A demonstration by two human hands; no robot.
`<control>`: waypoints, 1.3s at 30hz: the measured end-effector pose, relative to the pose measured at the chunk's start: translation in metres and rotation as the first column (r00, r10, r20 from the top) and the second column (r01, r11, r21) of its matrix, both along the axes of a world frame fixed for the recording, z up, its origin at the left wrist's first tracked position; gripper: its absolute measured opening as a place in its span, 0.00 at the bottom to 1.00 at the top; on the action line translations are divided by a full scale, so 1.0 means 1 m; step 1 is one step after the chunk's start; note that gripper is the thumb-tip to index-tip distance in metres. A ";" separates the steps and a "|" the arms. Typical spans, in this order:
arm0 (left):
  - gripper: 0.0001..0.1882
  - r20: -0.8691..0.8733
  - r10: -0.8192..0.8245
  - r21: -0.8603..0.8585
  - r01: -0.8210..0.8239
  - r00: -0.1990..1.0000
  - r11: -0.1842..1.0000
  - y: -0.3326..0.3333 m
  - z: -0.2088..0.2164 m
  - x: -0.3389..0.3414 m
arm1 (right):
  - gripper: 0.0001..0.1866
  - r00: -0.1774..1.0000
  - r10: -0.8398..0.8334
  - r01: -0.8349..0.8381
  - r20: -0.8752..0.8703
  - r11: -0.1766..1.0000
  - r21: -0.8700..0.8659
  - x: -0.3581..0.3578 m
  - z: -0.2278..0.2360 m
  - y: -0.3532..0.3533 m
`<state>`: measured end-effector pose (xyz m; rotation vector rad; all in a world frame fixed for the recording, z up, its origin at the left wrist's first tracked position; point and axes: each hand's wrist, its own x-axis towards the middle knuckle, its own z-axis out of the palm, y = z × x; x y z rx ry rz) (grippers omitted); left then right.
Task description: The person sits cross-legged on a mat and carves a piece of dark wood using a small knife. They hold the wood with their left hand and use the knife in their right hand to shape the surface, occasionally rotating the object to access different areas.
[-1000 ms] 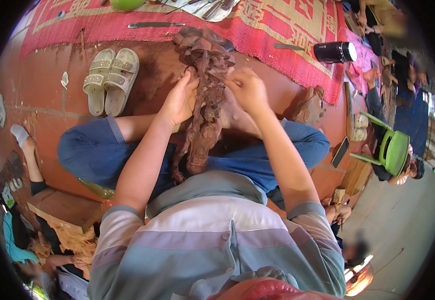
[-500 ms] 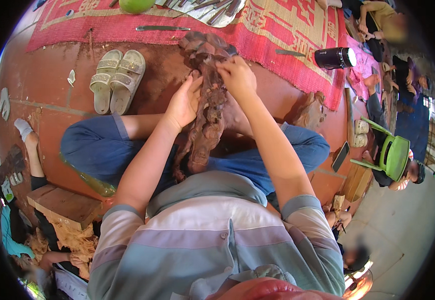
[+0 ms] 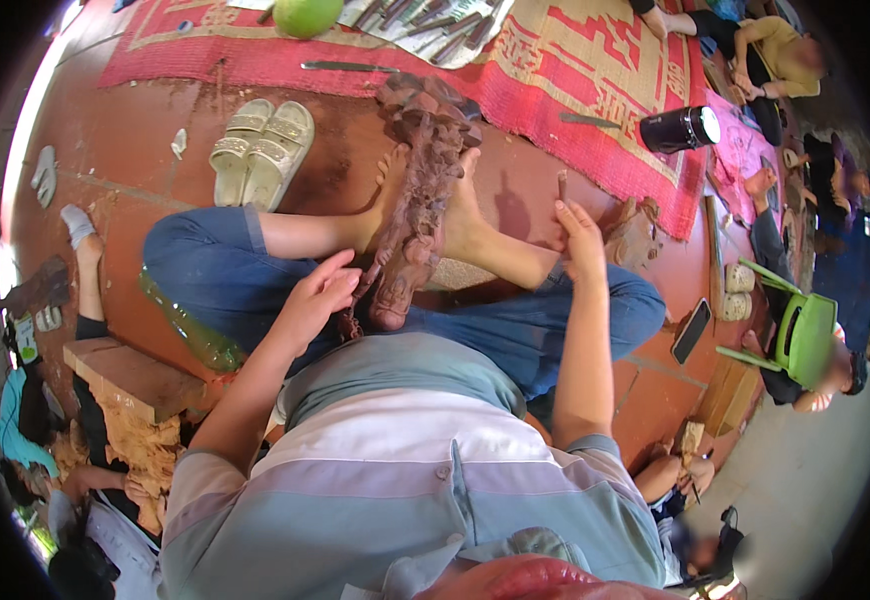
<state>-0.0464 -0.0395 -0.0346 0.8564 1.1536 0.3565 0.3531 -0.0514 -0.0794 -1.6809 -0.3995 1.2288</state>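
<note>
A long reddish-brown wood carving point(image 3: 423, 195) with a knobbly surface lies lengthwise between my bare feet, its near end at my lap. My left hand point(image 3: 317, 298) is beside its lower left edge, fingers partly stretched and apart, holding nothing; whether the fingertips touch the wood I cannot tell. Off to the right, my right hand point(image 3: 582, 240) is raised away from the carving. Between its thumb and fingers stands a short, thin brown stick-like tool point(image 3: 562, 184), whose lower part the fingers hide.
Beyond the carving, a red patterned mat point(image 3: 595, 60) bears paper with several chisels point(image 3: 445, 25), a green round fruit point(image 3: 307, 14) and a black cylinder point(image 3: 677, 130). Sandals point(image 3: 260, 155) are at left; a phone point(image 3: 691, 330) and green chair point(image 3: 801, 325) at right. Other people sit around.
Both hands have come away from the carving's upper part. My left hand moved down toward my lap, my right hand out to the right with the stick-like tool. The view shifted slightly.
</note>
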 end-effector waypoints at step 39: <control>0.26 -0.236 0.139 0.878 0.150 0.962 0.454 0.230 0.111 0.058 | 0.28 0.375 0.154 0.116 -0.914 0.971 0.211 -0.181 0.099 0.107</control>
